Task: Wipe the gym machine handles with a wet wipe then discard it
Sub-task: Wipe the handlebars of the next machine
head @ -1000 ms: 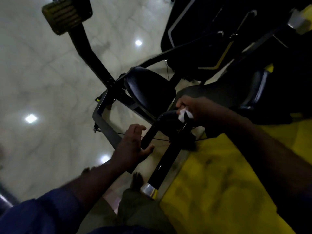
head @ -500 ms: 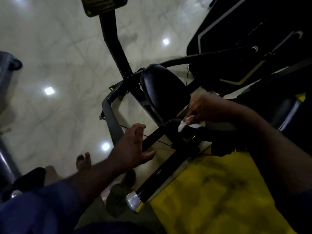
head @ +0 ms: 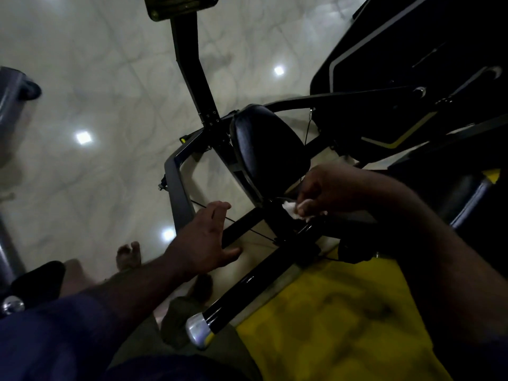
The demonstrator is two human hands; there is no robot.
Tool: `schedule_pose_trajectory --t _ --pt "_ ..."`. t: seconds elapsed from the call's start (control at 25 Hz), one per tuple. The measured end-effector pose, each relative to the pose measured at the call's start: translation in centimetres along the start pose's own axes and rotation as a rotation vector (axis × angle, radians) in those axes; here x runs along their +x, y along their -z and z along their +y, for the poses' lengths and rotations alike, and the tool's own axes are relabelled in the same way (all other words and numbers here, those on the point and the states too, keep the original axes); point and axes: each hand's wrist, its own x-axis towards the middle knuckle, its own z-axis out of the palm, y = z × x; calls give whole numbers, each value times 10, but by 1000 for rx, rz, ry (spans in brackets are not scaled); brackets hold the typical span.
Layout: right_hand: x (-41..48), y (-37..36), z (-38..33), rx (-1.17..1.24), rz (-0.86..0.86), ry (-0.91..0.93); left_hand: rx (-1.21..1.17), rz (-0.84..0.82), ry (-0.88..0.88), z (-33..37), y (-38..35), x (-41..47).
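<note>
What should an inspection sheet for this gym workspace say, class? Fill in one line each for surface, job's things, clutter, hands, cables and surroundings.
Surface: glossy pale floor with light spots mirrored in it; yellow surface at lower right.
Job's things: white wet wipe at the upper end of the black handle bar.
Clutter: nothing seen.
Hands: right hand pinches the wipe; left hand open, holding nothing.
Cables: thin cable runs past the left hand.
Surroundings: black seat pad; grey machine at left.

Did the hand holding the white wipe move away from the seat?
No. The right hand still holds the wipe on the black handle just below the seat pad, the same spot as before.
</note>
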Motion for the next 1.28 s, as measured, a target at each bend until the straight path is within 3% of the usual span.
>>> schedule_pose_trajectory --t 0.08,0.2,0.36,0.52,0.6,0.76,1.0,1.12,1.28 --pt "38 -11 -5 -70 57 12 9 -15 2 0 0 1" --pt "89 -28 1 41 64 35 10 -20 13 -2 -2 3" --pt "39 -14 17 38 90 57 10 -15 12 -1 -3 2" --pt "-26 -11 18 403 68 67 9 -39 8 0 -1 2" --pt "-9 -23 11 515 145 -23 11 -47 8 -1 -1 3" --pt "43 -55 12 660 135 -94 7 -33 9 -5 -6 5" --pt "-46 -34 8 486 333 -175 18 -17 11 -2 -5 4" --pt "-29 -50 16 762 364 -299 17 -43 8 0 -1 3" --pt "45 -72 18 1502 49 -370 20 -28 11 0 -3 2"
